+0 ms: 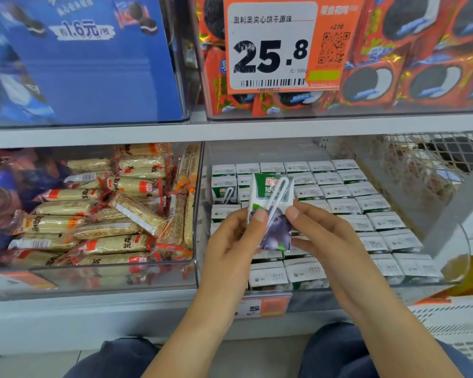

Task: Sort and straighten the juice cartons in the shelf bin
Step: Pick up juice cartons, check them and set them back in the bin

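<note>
- Green-and-white small juice carton [271, 211] with blueberry picture and attached clear straw, held upright-tilted above clear plastic shelf bin [200, 214], front face toward camera.
- Left hand [235, 241] pinches carton's lower left edge, thumb on front.
- Right hand [320, 236] pinches carton's right edge, thumb on front.
- Rows of white-topped cartons [339, 197] stand packed in bin; one carton [224, 190] at back left shows its green front.
- Neighbouring bin on left holds wrapped beige snack bars [115, 214].
- Orange price tag [279, 45] reads 25.8 above.

price tag [271, 47]: "25.8" | blue box [93, 64]: "1.6元"
</note>
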Available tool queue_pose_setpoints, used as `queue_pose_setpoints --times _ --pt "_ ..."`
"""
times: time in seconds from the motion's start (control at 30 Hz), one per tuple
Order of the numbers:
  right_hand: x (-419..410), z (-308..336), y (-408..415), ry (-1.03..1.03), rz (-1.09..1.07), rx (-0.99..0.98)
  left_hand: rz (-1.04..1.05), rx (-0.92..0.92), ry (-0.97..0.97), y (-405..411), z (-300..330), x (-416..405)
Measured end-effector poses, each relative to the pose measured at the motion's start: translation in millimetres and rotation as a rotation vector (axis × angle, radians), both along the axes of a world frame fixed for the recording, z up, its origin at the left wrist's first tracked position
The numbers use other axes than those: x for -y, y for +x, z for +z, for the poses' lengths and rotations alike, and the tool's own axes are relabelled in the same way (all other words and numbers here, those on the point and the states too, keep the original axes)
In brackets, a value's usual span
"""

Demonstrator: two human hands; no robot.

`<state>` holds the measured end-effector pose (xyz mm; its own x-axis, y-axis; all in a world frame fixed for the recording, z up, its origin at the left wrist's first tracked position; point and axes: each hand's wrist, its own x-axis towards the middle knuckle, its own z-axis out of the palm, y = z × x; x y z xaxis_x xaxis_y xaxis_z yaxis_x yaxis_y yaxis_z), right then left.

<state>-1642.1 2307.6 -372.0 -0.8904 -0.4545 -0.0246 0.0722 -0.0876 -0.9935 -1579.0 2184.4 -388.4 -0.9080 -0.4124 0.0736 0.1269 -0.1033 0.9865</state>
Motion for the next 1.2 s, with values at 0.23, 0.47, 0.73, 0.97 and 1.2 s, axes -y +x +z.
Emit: queue_pose_setpoints --times 0.23,0.47,0.73,0.97,1.2 --pt "3 1 3 -0.018 -0.130 -0.098 -0.032 -0.044 -0.030 -1 3 -1" --pt "5 -6 11 0.220 -0.271 -0.506 -0.052 0.013 0.006 1 5 0" --pt "8 -3 15 0.258 -0.148 -0.637 -0.003 -0.020 0.251 0 4 3" --pt "-1 8 7 0.222 0.129 -0.135 -0.017 -0.074 0.325 1 6 7" --pt "-3 7 5 0.015 -0.040 -0.126 -0.140 -0.094 0.259 3 5 7"
